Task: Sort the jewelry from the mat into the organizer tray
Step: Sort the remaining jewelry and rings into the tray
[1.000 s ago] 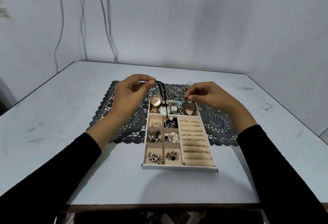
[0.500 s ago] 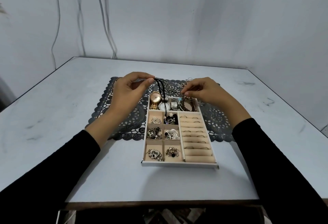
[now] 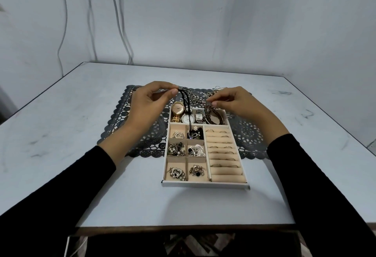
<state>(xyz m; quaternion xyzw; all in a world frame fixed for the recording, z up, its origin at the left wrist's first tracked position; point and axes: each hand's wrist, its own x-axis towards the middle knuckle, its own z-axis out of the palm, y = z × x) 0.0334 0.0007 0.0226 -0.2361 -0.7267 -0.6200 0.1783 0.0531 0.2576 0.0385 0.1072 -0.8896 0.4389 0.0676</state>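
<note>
Currently, the left hand (image 3: 149,104) pinches a black cord necklace (image 3: 184,102) between thumb and forefinger, above the far left corner of the organizer tray (image 3: 204,184). The cord hangs down across the watch compartment. Its pendant (image 3: 194,134) rests in the upper right of the six small square compartments.

The right hand (image 3: 236,103) is positioned above the far right corner of the tray. Its thumb and forefinger are closed together at the far rim of a brown bracelet (image 3: 214,117) lying in that corner. Whether they actually grasp the bracelet cannot be determined.

The tray sits on a pale table (image 3: 81,118), its far end overlapping a dark lace mat (image 3: 142,136). A gold watch (image 3: 177,109) and two silver watches (image 3: 193,117) occupy the far row. Rings (image 3: 221,147) sit in the padded slots along the right side. Loose chains (image 3: 213,92) lie on the mat just behind the tray.
</note>
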